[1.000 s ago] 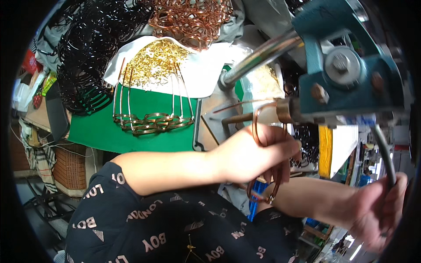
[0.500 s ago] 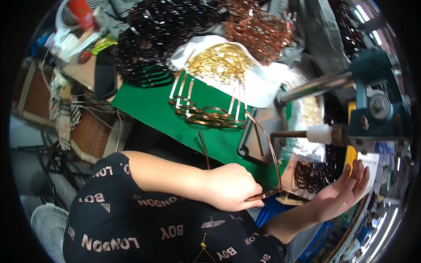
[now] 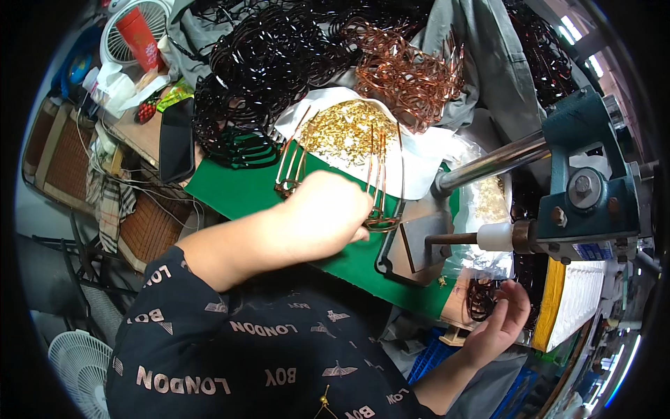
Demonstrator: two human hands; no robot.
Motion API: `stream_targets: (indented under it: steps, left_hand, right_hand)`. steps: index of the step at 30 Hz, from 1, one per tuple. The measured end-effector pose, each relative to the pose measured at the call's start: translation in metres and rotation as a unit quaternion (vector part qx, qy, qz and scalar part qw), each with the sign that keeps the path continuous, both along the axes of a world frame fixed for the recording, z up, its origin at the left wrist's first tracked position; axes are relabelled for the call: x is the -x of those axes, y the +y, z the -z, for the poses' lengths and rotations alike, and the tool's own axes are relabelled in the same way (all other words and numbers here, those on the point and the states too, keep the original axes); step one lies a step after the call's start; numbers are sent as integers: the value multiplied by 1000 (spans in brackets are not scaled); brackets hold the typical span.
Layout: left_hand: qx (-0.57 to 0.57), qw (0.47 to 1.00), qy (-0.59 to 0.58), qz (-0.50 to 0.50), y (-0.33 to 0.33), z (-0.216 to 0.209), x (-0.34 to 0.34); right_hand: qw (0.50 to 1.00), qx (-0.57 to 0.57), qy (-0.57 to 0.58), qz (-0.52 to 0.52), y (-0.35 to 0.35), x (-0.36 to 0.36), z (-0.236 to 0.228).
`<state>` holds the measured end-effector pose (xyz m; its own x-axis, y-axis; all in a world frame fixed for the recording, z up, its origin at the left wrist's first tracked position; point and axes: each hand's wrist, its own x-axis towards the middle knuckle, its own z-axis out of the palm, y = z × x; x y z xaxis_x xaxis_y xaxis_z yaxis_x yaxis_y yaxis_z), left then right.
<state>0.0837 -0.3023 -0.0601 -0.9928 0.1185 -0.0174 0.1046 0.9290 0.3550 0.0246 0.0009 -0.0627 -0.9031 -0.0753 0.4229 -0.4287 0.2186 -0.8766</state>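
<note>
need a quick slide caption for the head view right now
Left hand over brown glasses frames on a green surface, right hand open near dark frames.

Bare green mat (image 3: 227, 193) lay open to me left of my left hand (image 3: 331, 209), as far as the phone (image 3: 178, 143), and a clear strip ran along the mat's near edge below the metal base (image 3: 419, 216). Ahead, long temples on the glasses frames (image 3: 382, 224) crossed my way to the gold parts (image 3: 349, 133). The post (image 3: 495, 162) and horizontal spindle (image 3: 452, 239) barred the right side, and dark frames (image 3: 479, 297) crowded my right hand (image 3: 499, 325).
</note>
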Motion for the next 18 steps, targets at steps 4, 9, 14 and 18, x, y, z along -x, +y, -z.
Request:
stream_targets:
  steps: [4,9,14,18]
  left_hand:
    - [40,934,344,-87,-46,7,74]
    - [127,924,353,-73,-116,-24,131]
    - [-699,714,46,-11,-116,-33,117]
    - [-752,651,14,100,-75,-44,93]
  right_hand:
    - [995,7,-90,-37,11,-11,16]
    - [970,-73,-231,-32,15,-17,29]
    - [935,-199,-288,-65,28,-10,62]
    - [915,-241,-322,-4,27,2,71]
